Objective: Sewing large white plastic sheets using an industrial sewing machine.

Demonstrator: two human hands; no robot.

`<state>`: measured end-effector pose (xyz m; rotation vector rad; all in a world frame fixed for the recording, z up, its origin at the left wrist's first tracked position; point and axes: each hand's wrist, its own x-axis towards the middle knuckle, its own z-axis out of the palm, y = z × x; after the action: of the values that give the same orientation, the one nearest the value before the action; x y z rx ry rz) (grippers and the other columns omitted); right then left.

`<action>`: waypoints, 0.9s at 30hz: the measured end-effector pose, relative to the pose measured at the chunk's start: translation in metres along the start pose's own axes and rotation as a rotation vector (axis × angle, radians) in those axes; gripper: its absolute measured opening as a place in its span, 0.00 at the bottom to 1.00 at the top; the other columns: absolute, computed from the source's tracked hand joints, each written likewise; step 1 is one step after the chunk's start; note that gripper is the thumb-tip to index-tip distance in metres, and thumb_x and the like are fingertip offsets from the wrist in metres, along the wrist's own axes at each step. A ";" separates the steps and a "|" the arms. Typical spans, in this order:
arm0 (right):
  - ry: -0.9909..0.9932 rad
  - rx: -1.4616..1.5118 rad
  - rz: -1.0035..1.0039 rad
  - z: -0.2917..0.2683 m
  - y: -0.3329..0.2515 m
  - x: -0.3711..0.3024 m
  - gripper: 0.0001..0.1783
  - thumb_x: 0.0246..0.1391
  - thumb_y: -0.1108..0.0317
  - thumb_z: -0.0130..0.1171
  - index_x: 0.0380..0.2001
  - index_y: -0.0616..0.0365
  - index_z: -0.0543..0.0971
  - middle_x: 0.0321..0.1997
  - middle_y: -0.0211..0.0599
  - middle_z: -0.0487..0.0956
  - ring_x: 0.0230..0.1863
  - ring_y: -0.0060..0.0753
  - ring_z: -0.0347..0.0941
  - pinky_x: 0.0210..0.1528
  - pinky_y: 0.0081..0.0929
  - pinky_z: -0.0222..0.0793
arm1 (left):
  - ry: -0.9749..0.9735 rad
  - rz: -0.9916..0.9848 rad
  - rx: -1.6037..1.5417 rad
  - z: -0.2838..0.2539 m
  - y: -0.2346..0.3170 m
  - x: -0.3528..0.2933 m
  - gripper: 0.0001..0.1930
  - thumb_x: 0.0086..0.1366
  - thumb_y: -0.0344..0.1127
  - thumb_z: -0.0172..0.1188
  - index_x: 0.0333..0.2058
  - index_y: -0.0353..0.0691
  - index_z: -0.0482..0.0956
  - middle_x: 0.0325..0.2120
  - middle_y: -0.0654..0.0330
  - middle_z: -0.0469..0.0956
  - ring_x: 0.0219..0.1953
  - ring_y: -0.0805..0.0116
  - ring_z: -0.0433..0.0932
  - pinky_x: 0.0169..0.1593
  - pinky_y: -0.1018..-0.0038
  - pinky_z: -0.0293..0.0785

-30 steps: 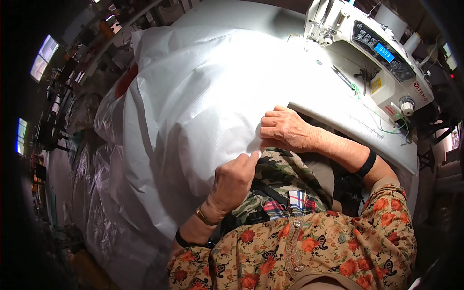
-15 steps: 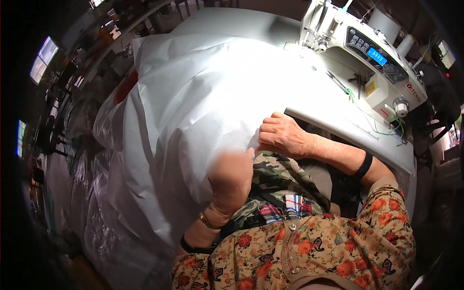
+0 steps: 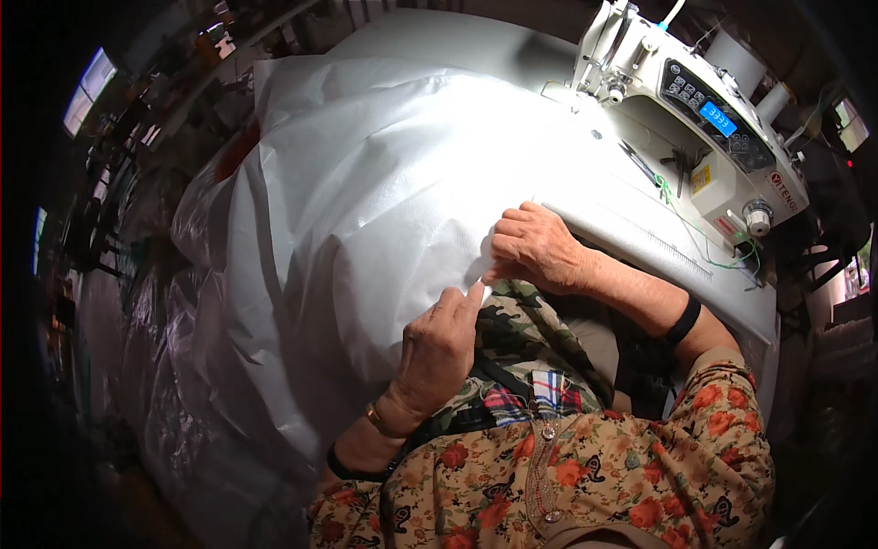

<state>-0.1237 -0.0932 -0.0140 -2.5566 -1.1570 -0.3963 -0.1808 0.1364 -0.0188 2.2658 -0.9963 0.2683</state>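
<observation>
Dim workshop, a brightly lit pale surface [image 3: 430,35] carrying a white sewing machine [image 3: 732,151].
A large, glossy white sheet [image 3: 302,210] covers much of the surface and drapes over its near-left side; at its near edge, the left hand [image 3: 437,346] and right hand [image 3: 540,249] nearly meet, each grip pinching the material.

Bright glare on the white sheet [image 3: 375,201], dark bent fisheye edges
</observation>
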 end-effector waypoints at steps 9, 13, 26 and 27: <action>-0.013 0.023 -0.031 -0.002 0.010 -0.002 0.20 0.49 0.50 0.65 0.23 0.52 0.69 0.26 0.32 0.70 0.32 0.35 0.69 0.36 0.32 0.63 | -0.053 -0.030 -0.221 -0.003 -0.008 0.016 0.14 0.59 0.26 0.59 0.44 0.30 0.76 0.28 0.49 0.74 0.27 0.51 0.75 0.31 0.65 0.70; -0.008 0.027 0.021 -0.014 0.036 -0.004 0.23 0.45 0.48 0.67 0.21 0.52 0.68 0.24 0.33 0.70 0.30 0.39 0.69 0.34 0.34 0.65 | -0.041 -0.167 -0.570 -0.010 -0.014 0.024 0.10 0.58 0.25 0.57 0.38 0.28 0.79 0.26 0.52 0.78 0.24 0.66 0.74 0.29 0.73 0.67; 0.051 -0.019 0.111 -0.027 0.119 -0.011 0.31 0.41 0.38 0.63 0.31 0.56 0.72 0.28 0.35 0.72 0.34 0.43 0.71 0.41 0.37 0.66 | -0.123 -0.206 -0.437 -0.013 -0.030 0.021 0.10 0.57 0.24 0.58 0.38 0.33 0.81 0.21 0.52 0.73 0.20 0.61 0.71 0.25 0.70 0.65; 0.033 0.008 0.149 -0.030 0.122 -0.013 0.32 0.42 0.36 0.62 0.33 0.55 0.72 0.30 0.35 0.72 0.36 0.43 0.71 0.46 0.38 0.65 | -0.126 -0.190 -0.401 -0.013 -0.029 0.021 0.10 0.56 0.23 0.58 0.38 0.33 0.81 0.20 0.53 0.71 0.19 0.61 0.70 0.24 0.70 0.65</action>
<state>-0.0427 -0.1898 -0.0104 -2.5977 -0.9468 -0.3958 -0.1449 0.1469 -0.0138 2.0047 -0.8049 -0.1475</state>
